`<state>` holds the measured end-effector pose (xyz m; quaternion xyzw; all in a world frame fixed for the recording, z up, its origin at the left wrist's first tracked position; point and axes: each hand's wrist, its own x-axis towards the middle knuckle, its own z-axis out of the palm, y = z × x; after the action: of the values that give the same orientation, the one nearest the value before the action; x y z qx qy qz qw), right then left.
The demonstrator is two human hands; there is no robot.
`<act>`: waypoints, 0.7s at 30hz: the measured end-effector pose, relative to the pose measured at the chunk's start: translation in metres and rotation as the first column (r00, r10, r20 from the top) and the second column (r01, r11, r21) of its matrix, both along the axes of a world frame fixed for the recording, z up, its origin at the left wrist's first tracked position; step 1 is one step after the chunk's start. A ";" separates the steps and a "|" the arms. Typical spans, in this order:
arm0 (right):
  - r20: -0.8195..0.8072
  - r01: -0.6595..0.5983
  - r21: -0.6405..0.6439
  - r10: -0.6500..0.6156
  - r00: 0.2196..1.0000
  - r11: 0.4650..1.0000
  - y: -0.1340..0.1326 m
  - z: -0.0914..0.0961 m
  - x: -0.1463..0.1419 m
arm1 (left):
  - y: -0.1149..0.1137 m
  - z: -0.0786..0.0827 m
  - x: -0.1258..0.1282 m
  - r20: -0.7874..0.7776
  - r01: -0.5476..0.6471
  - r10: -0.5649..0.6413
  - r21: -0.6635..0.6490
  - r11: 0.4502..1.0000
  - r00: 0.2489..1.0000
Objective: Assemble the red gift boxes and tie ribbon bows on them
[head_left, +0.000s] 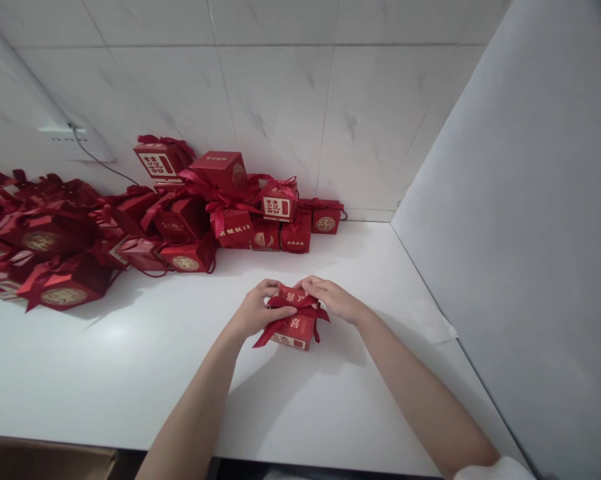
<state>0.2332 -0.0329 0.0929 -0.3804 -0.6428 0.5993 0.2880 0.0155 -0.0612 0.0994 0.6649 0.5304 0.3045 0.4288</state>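
A small red gift box (296,328) with gold lettering and a red ribbon (300,305) tied over its top rests on the white table (130,360) in the middle of the view. My left hand (257,312) grips the box's left side, fingers curled and pinching the ribbon. My right hand (332,298) lies over the box's top right, fingers bent onto the ribbon there. Ribbon tails hang down on both sides of the box.
A heap of similar red ribboned boxes (190,207) lies along the tiled back wall, stretching to the left edge (45,247). A grey partition (530,233) closes off the right side. A cable and socket (75,137) sit on the wall at left. A brown carton (45,460) shows below the table's front edge.
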 end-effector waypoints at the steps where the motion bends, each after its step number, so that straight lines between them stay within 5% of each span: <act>1: 0.006 0.002 -0.004 -0.002 1.000 1.000 0.000 -0.001 -0.001 | 0.000 0.001 -0.001 0.007 0.011 -0.011 -0.015 1.000 1.000; 8: 0.029 0.007 -0.042 -0.006 1.000 0.999 -0.003 -0.002 -0.002 | -0.003 0.006 0.000 0.076 0.098 -0.092 -0.076 0.992 0.993; 12: -0.022 0.034 0.118 -0.032 0.999 0.992 -0.004 0.002 -0.004 | -0.001 0.003 -0.003 0.171 0.137 -0.130 -0.033 0.990 0.977; 17: -0.095 0.340 0.384 -0.330 0.939 0.858 -0.005 0.012 0.002 | 0.006 -0.002 -0.012 0.329 0.062 -0.038 -0.063 0.996 0.944; 19: -0.053 0.290 0.449 -0.299 0.953 0.845 -0.012 0.022 0.006 | 0.006 -0.002 -0.013 0.334 0.077 -0.040 -0.097 0.992 0.942; 21: 0.062 0.093 0.490 -0.141 0.988 0.867 -0.022 0.032 0.008 | 0.005 -0.001 -0.013 0.346 0.083 -0.040 -0.110 0.990 0.937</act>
<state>0.2411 -0.0547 0.1247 -0.3626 -0.7615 0.3812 0.3787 0.0025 -0.0559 0.0987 0.5902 0.4443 0.3687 0.5642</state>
